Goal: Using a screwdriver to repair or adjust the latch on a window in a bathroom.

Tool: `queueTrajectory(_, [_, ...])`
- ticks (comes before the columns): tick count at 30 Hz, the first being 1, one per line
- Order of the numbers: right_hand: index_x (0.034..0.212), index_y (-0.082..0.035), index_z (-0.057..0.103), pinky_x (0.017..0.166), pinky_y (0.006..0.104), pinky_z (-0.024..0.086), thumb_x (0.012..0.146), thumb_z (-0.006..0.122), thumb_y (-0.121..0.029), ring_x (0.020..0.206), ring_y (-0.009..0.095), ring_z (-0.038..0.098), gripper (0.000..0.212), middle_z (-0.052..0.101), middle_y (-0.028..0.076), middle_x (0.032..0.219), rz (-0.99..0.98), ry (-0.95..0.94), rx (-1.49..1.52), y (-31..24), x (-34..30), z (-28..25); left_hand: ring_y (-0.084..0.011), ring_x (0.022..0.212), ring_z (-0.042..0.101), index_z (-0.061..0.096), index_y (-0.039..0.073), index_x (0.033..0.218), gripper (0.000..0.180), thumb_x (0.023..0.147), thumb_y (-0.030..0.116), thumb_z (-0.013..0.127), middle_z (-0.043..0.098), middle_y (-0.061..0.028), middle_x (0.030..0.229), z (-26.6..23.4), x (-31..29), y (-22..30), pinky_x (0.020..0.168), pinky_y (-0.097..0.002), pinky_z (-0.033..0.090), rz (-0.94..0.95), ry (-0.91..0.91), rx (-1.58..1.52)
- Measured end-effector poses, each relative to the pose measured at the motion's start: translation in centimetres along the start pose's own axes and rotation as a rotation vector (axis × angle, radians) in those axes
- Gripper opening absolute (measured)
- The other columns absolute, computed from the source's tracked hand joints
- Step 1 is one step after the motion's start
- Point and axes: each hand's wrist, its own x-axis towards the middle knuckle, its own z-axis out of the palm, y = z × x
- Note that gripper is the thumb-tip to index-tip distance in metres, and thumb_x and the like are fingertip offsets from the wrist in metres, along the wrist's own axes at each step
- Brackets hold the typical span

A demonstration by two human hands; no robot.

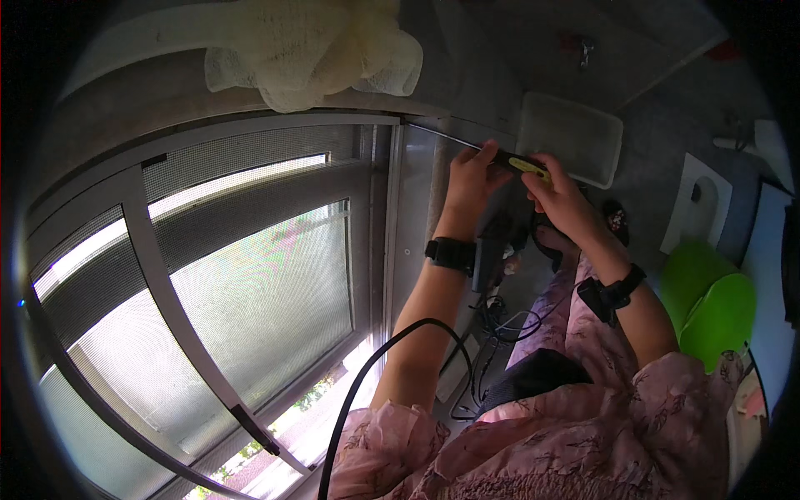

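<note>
Both my hands hold a screwdriver (512, 159) with a black and yellow handle and a long thin metal shaft. My left hand (471, 179) pinches it where the shaft meets the handle. The rear of the handle is in the fingers of my right hand (557, 193). The shaft points left, and its tip is at the far right corner of the grey metal window frame (390, 158). Whether the tip sits in a screw is too small to tell. A strap with a black device circles each wrist.
Sliding window panes with mesh screens (267, 267) fill the left side. A pale gauzy curtain (308, 54) is bunched above. Beyond my hands lies a translucent rectangular tub (570, 140). Black cables (500, 321) loop near my lap; a bright green container (708, 304) stands at right.
</note>
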Motion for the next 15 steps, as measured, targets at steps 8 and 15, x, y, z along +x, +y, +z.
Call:
queueTrajectory(8, [0.116, -0.008, 0.044, 0.051, 0.0236, 0.042, 0.089, 0.052, -0.029, 0.064, 0.009, 0.051, 0.034, 0.053, 0.002, 0.077, -0.051, 0.001, -0.020, 0.4, 0.1, 0.0, -0.0209, 0.084, 0.060, 0.053, -0.005, 0.097, 0.028, 0.088, 0.021, 0.054, 0.058, -0.0111, 0.092, 0.1, -0.2, 0.0, 0.071, -0.0298, 0.052, 0.006, 0.040, 0.036])
queueTrajectory(15, [0.115, -0.008, 0.044, 0.049, 0.0240, 0.041, 0.089, 0.053, -0.029, 0.060, 0.009, 0.051, 0.034, 0.053, 0.003, 0.075, -0.098, 0.019, -0.024, 1.9, 0.6, 0.1, -0.0195, 0.081, 0.060, 0.052, -0.003, 0.093, 0.024, 0.085, 0.019, 0.056, 0.057, -0.0102, 0.089, -0.2, 0.0, 0.0, 0.070, -0.0321, 0.054, 0.024, -0.010, -0.016])
